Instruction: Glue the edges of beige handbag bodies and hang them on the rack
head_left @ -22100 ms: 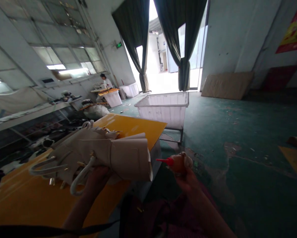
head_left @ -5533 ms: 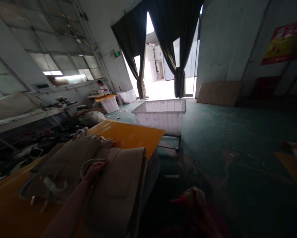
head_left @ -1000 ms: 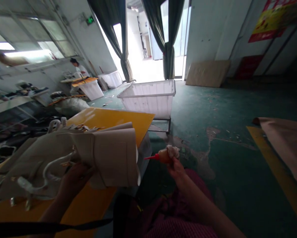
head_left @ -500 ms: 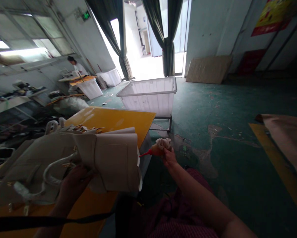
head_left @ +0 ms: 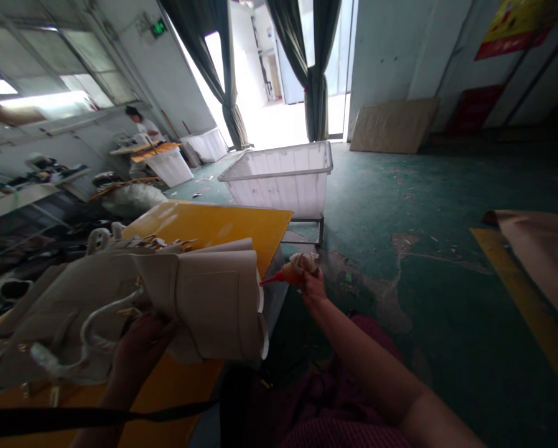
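My left hand (head_left: 141, 342) grips a cream leather handbag (head_left: 216, 305) from below, holding it folded and tilted above the yellow board. The bag's white rolled handles (head_left: 96, 323) and small metal fittings face the lower left. My right hand (head_left: 312, 287) is shut around a small orange squeeze bottle (head_left: 292, 272), probably glue, with a crumpled cloth at its top. Its thin red nozzle (head_left: 270, 280) points left, close to the bag's folded edge. I cannot tell whether the two touch.
The yellow board (head_left: 204, 227) sits on a grey table. Behind it stands a translucent plastic bin (head_left: 276, 180) on a metal frame. Farther left, a co-worker (head_left: 141, 127) is at a bench. A black strap (head_left: 87, 414) crosses the bottom of the view.
My right hand has moved slightly left, bringing the red nozzle nearer the bag's edge. The view has tilted a little. The bag is held about where it was.
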`<state>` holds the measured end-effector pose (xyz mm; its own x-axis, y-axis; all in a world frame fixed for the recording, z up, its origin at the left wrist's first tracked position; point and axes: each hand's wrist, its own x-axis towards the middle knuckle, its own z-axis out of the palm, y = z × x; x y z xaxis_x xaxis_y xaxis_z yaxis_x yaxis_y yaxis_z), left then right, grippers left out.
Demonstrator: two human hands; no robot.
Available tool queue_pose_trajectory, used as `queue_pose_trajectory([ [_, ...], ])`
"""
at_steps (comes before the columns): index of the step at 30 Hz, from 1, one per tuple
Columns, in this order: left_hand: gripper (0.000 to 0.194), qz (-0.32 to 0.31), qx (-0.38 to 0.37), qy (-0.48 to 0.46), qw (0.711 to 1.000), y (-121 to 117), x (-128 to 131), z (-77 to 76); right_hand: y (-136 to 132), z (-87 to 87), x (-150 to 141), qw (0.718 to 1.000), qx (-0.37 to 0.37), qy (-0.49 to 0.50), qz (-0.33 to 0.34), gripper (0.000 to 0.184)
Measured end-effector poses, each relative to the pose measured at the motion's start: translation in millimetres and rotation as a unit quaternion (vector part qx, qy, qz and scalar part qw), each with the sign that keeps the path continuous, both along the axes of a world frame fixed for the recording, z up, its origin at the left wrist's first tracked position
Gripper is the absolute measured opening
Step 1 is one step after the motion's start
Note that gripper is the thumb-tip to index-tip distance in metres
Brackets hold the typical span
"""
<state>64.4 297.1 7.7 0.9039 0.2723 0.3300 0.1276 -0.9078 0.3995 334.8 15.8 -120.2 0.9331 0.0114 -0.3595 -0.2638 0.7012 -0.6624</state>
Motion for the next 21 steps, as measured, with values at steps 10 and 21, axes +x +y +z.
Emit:
queue_pose_trajectory([
  [10,0.041,-0.021,0.111,-0.114,0.987,-11.7,-0.4,-0.5,-34.9,3.5,-42.3,0.999,-0.023,0.007,0.036,0.055],
  [21,0.049,0.018,0.107,-0.124,0.986,-35.1,-4.1,4.2,-49.6,22.0,-70.8,0.997,0.013,0.051,0.051,0.056],
])
